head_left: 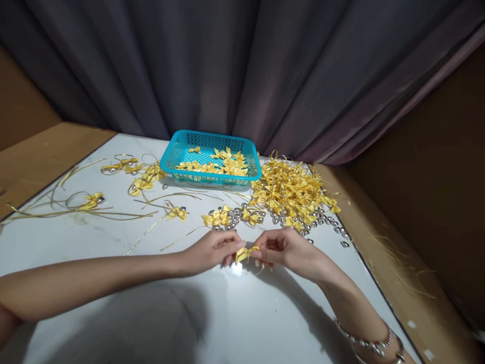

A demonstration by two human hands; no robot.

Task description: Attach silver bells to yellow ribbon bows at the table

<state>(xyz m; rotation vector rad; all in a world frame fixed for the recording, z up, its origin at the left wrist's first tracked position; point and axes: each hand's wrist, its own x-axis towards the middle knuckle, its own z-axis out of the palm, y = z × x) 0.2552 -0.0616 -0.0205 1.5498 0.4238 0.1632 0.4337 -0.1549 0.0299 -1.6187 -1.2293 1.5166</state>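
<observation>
Far left, thin, shiny gold cords [49,216] sprawl over the white, marble-veined tabletop [257,313], and a loose yellow bow [91,202] sits among their loops beside a silvery bead. Moving right, here's the turquoise basket [210,177], plastic, rectangular, its walls perforated, yellow bows [231,163] scattered across its floor; behind it hang the dark folds of a curtain [212,65]. Between basket and hands, a band of small bows [217,217] and glossy, rounded silver beads [235,216] fills the way. On the right, a big tangled heap of satiny yellow bows [290,184] spills over more beads. Now the hands, low in the centre: the left hand [215,248], fingers curled, pinches the left side of the held bow [244,254], just above the tabletop; the right hand [288,251], also curled, grips its right end between thumb and fingers, bracelets [375,346] circling that wrist.
</observation>
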